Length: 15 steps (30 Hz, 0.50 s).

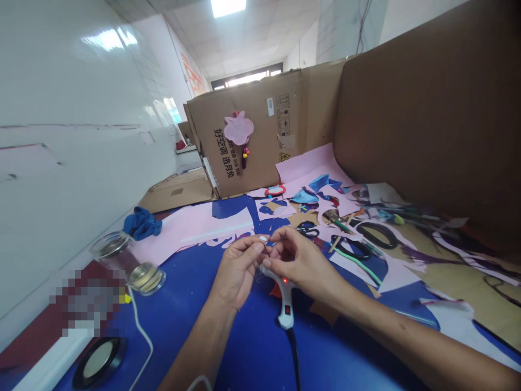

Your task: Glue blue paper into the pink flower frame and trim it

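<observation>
Both hands meet over the middle of the blue table. My left hand (240,266) pinches a small white and blue piece (264,239) between thumb and forefinger. From the other side, my right hand (303,263) is closed in a pinch, its fingertips at the blue end of the same piece. Fingers cover most of this piece, so its exact kind cannot be made out. Just below the hands lies a white hot glue gun (286,301) with a red light lit and a black cord running toward me. Beneath the right hand, an orange-red scrap (275,290) shows beside the glue gun.
A glass jar (126,263) stands at left near blue cloth (142,223). Pink sheets (195,225), black-handled scissors (308,229), black tape rolls (376,233) and scraps lie beyond and right. Cardboard walls (260,141) enclose the back and right; a pink ornament (239,129) hangs there.
</observation>
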### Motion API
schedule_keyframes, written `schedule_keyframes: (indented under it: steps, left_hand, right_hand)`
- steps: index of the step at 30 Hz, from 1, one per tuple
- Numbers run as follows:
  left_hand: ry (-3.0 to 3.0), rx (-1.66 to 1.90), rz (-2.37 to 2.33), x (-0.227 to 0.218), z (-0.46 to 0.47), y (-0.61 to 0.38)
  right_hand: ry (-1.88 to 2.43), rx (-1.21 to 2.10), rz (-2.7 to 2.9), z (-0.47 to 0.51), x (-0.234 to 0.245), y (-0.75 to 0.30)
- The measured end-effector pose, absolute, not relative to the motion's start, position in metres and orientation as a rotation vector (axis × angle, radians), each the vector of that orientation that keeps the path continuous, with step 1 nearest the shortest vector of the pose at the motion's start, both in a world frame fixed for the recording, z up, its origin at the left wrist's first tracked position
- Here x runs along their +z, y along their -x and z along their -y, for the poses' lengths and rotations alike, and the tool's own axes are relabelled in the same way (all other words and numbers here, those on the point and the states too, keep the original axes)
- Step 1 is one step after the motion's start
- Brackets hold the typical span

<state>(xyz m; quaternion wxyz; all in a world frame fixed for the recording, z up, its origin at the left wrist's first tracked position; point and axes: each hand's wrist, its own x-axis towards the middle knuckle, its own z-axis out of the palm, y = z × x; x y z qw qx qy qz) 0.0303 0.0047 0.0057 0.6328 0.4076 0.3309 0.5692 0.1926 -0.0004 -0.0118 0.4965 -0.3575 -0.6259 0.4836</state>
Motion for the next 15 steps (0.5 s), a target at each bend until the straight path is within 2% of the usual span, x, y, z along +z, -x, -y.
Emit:
schedule_keyframes:
  steps: [15]
  left_hand:
    - [-0.885,1.35,-0.786,0.0014,-0.0087,-0.0289]
  right_hand:
    - [0.956,1.028,1.583,-0.0049,-0.0061,-0.2013]
